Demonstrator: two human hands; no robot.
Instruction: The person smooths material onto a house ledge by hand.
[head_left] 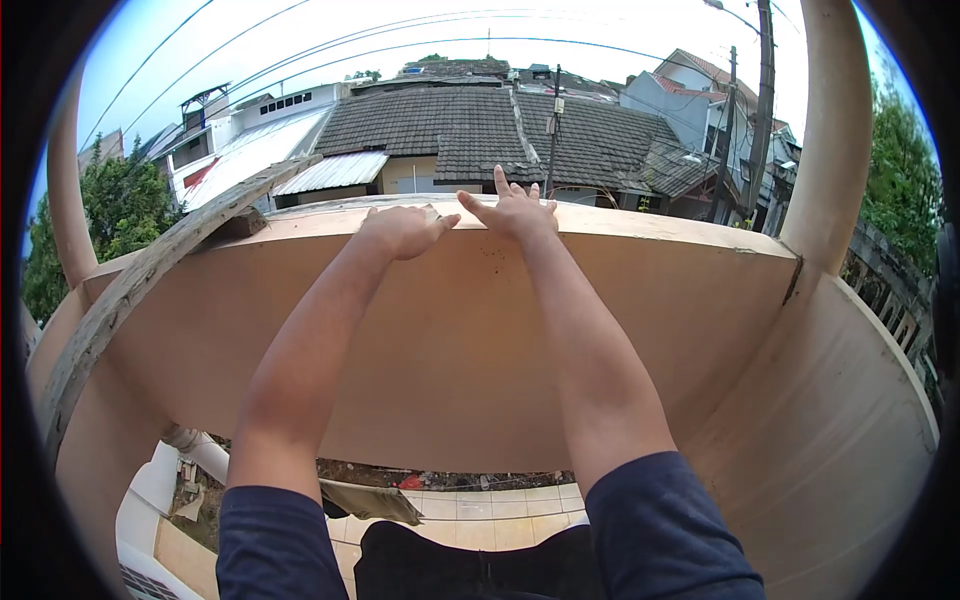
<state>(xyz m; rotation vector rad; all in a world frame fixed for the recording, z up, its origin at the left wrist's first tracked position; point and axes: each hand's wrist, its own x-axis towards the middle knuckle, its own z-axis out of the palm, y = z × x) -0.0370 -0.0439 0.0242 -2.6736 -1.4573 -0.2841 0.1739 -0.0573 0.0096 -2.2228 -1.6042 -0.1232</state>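
Note:
Both my arms stretch forward to the top of a peach-painted parapet wall (440,340). My left hand (398,232) is bent over the ledge with its fingers curled. A small pale thing shows by its thumb and fingers, too small to name. Just to its right, my right hand (521,213) is at the ledge with its fingers spread and nothing in it. Some small dark specks (494,258) mark the wall face below the right hand.
A weathered wooden plank (130,285) slants over the wall on the left, with a small block (243,222) by it. Round pillars (826,130) rise at both ends. Below are a tiled floor (480,520) and a hanging cloth (375,502). Tiled roofs (420,120) lie beyond.

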